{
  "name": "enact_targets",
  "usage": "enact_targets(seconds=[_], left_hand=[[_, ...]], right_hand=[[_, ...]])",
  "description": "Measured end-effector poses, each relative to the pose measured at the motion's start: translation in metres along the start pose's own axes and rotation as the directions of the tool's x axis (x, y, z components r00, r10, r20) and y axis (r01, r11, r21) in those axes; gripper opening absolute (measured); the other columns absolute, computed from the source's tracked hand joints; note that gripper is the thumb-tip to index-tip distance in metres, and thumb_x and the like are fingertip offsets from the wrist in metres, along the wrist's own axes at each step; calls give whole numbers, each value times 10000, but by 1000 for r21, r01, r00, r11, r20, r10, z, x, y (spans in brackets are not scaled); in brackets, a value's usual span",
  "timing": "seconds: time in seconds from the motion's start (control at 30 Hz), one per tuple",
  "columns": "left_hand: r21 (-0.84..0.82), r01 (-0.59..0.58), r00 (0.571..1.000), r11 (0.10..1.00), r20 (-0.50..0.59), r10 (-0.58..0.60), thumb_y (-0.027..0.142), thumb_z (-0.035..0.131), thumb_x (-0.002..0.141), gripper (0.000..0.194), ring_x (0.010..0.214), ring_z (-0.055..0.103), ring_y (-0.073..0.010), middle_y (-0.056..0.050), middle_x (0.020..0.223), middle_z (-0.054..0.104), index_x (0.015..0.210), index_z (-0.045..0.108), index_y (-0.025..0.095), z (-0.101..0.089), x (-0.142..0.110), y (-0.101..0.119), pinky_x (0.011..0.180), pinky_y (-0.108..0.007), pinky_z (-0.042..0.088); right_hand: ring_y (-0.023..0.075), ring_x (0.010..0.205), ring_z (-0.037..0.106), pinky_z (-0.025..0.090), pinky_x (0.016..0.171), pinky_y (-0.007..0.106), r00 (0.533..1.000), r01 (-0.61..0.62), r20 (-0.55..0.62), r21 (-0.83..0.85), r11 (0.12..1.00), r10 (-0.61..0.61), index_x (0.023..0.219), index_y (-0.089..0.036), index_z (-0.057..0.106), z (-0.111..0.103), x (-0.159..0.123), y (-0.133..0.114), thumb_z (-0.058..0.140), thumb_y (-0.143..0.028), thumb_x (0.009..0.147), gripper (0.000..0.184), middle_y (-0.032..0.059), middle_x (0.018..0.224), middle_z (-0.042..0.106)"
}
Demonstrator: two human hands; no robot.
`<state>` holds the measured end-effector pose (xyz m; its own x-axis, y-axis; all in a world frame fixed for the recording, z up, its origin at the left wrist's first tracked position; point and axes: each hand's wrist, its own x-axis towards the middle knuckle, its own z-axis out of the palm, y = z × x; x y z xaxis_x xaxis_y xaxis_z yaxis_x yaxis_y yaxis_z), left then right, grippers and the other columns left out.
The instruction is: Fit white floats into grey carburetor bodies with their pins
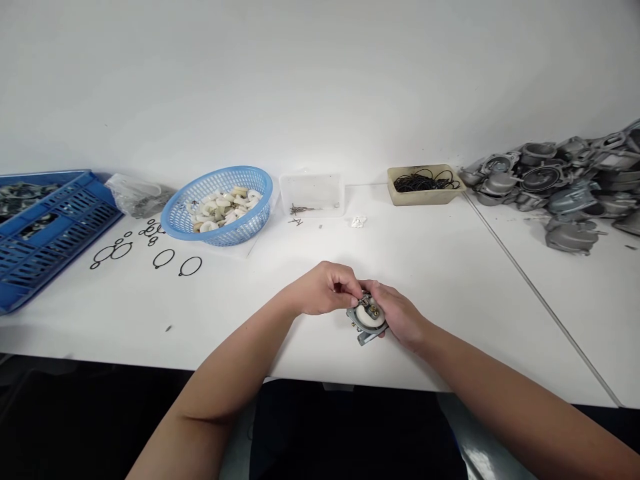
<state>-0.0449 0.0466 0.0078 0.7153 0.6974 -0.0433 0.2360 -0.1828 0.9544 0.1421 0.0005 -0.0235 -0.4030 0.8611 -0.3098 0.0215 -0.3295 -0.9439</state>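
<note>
Just above the table's front part, my right hand [399, 312] is closed around the right side of a metal carburetor [365, 339]. Its open face is turned up, showing a white float [369, 317] and brass fittings in the middle. My left hand [331, 288] reaches in from the left, thumb and forefinger pinched together at the carburetor's upper left rim. Whatever sits between those fingertips is too small to make out.
Rubber rings [164, 259] lie at left, between a blue crate [55, 250] and a blue basket [220, 237] of white floats. Behind stand a clear tray [313, 190] with thin pins and a beige tray [425, 197] of black rings. Metal carburetor parts [550, 183] are piled at right.
</note>
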Motion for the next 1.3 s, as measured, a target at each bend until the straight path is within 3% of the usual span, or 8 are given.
enact_targets(seconds=[0.37,0.67,0.77,0.87,0.97,1.07,1.3], left_hand=[[-35,9,999,999,-47,-11,163,664,728,43,680,554,-117,-16,725,582,749,671,126,2,-1,-3,625,-255,451],[-104,11,999,995,-43,-15,158,666,739,75,701,574,-121,-29,772,625,805,652,125,3,-2,-2,655,-269,466],[-102,-9,996,995,-92,0,203,685,746,165,772,593,-154,-52,847,630,887,633,136,5,-5,-1,700,-307,482],[-31,-31,988,999,-150,26,253,724,725,335,958,594,-211,-88,1060,603,1034,615,183,8,-8,3,784,-349,495],[78,-28,992,997,-124,37,327,809,636,590,1125,542,-280,-110,1254,535,1172,576,242,13,-9,8,848,-390,498],[178,-25,993,984,-109,45,373,870,535,820,1167,524,-320,-122,1292,537,1270,527,253,22,-7,6,904,-434,492],[170,0,968,985,-248,43,321,827,624,713,1124,572,-264,-97,1295,542,1260,511,259,40,-3,-6,909,-407,518]], right_hand=[[97,438,426,378,415,245,999,44,21,-9,999,-44,1080,-178,622,1,-1,-2,272,-682,903,638,-18,610,521],[104,450,449,359,376,223,999,-12,-35,139,990,17,988,-174,692,3,0,-1,397,-471,925,424,2,612,544],[115,463,470,350,368,225,994,-14,-100,197,980,35,958,-159,703,3,1,-2,432,-407,901,371,15,621,571],[123,482,482,349,367,227,981,12,-189,266,964,40,928,-166,707,1,2,-3,461,-376,878,327,10,626,576],[131,500,504,359,381,236,971,34,-235,299,954,39,896,-182,709,-1,2,-4,484,-369,866,295,1,635,586],[137,513,518,354,392,243,962,51,-272,281,958,28,859,-191,713,-3,2,-3,490,-377,865,290,3,648,608],[168,667,588,423,495,256,944,36,-322,333,942,77,878,-213,725,-2,2,-5,535,-374,842,251,21,790,678]])
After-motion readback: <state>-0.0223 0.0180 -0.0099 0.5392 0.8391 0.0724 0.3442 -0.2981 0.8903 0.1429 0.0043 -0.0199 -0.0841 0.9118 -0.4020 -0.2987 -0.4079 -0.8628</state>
